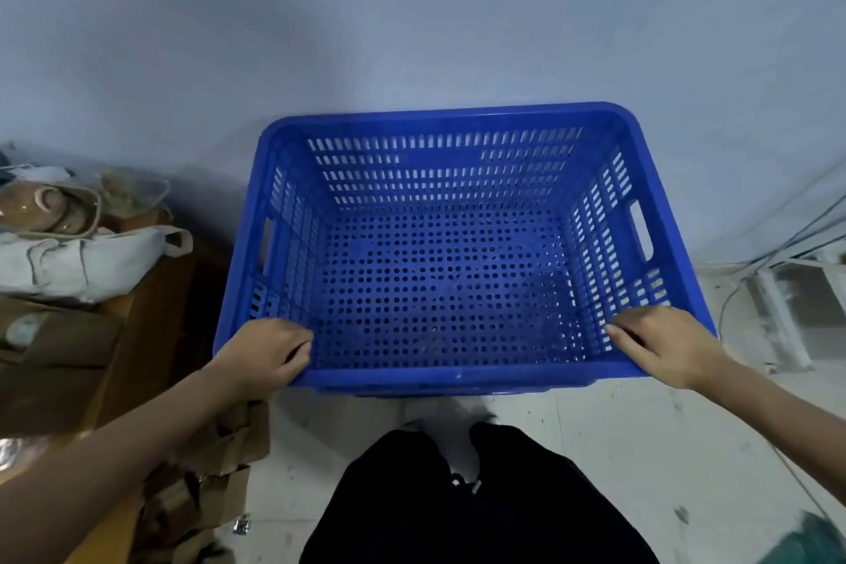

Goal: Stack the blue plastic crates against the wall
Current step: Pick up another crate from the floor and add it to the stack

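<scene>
**Inspector:** Head view, findings at the grip first. The left hand [263, 350] is clenched over the near-left corner of the blue crate [453, 289], fingers curled over the rim into the inside. The right hand [664, 341] grasps the near-right corner the same way, fingers draped over the rim.

**Assessor:** And where does the crate sit?

**Inspector:** Its far edge is close to the wall [412, 14], possibly touching; contact cannot be confirmed. A darker edge shows beneath the near rim, which I judge to be another crate under it, though that is not certain. It appears empty. The side handle slots are not being used.

**Assessor:** Surroundings?

**Inspector:** A wooden table [151, 316] stands just beside the crate on the left, carrying a white cloth bag [87, 261]. Cables [778, 238] run along the floor [618, 449] on the right. The person's dark trousers [480, 495] are directly below the near rim.

**Assessor:** Recommendation for the step in hand?

**Inspector:** Seat the crate evenly. Keep both corners level, press down together so the base nests squarely, then slide it until the far rim runs parallel to the wall. Watch the left corner against the table, and clear the fingers from the rim only once it sits firm.
</scene>
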`<state>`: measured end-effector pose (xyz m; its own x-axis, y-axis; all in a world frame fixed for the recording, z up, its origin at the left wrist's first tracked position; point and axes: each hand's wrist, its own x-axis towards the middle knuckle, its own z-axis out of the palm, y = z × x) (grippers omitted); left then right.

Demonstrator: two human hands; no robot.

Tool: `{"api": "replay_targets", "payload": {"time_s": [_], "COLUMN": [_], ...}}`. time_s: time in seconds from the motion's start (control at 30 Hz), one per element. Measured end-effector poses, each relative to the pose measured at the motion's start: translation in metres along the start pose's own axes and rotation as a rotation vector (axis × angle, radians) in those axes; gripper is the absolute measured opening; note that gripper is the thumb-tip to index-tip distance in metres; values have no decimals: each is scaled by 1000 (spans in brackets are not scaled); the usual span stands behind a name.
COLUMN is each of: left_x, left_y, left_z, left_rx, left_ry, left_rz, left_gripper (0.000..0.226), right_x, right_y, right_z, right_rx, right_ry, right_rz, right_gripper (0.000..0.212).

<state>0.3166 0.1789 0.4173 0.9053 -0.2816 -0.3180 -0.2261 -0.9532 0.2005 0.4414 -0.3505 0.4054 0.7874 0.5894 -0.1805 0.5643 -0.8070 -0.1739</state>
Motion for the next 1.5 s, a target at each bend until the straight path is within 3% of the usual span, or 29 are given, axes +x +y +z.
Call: {"api": "replay_targets", "payload": {"time_s": [0.23,0.33,0.4,0.5,0.53,0.57,0.63,0.7,0.73,0.87,1.0,1.1,1.2,1.3,1.4,1.5], "left_x": [-2,3,27,83,101,117,139,152,157,164,167,168,167,169,194,233], "left_y": [5,10,4,-29,-43,-59,-86,-101,-101,-97,-95,-91,-94,-104,-117,-121], "left_z": [-3,-19,-45,-87,-100,-111,-117,-106,-100,-85,-89,-90,-89,-96,-121,-145], "left_rx": [2,170,288,170,136,116,30,-84,-166,-175,-195,-190,-205,-205,-172,-68], "left_ry": [-88,-234,-106,398,485,475,299,232,274,453,481,491,462,323,221,113], "left_rz": [-11,34,13,-264,-407,-564,-800,-863,-883,-896,-901,-903,-913,-920,-874,-784], "left_gripper": [45,48,44,29,30,39,65,73,68,44,30,26,34,47,69,73], "right_x": [-2,3,29,91,114,134,169,190,195,198,201,204,202,210,241,280], "right_y": [-7,-9,-2,19,28,36,55,70,76,89,95,95,98,103,103,92], "right_z": [-6,-19,-36,-68,-76,-86,-97,-95,-89,-69,-64,-65,-71,-82,-96,-104], "right_rx": [-34,-263,-380,-273,-231,-203,-143,-54,0,131,106,120,157,115,56,18], "right_ry": [-61,75,159,251,278,280,226,169,143,272,319,261,118,-14,7,-14], "right_rz": [50,-13,59,362,443,507,577,618,637,677,649,630,643,673,661,569], "right_gripper": [46,35,23,45,47,47,45,43,41,36,34,32,36,55,72,73]}}
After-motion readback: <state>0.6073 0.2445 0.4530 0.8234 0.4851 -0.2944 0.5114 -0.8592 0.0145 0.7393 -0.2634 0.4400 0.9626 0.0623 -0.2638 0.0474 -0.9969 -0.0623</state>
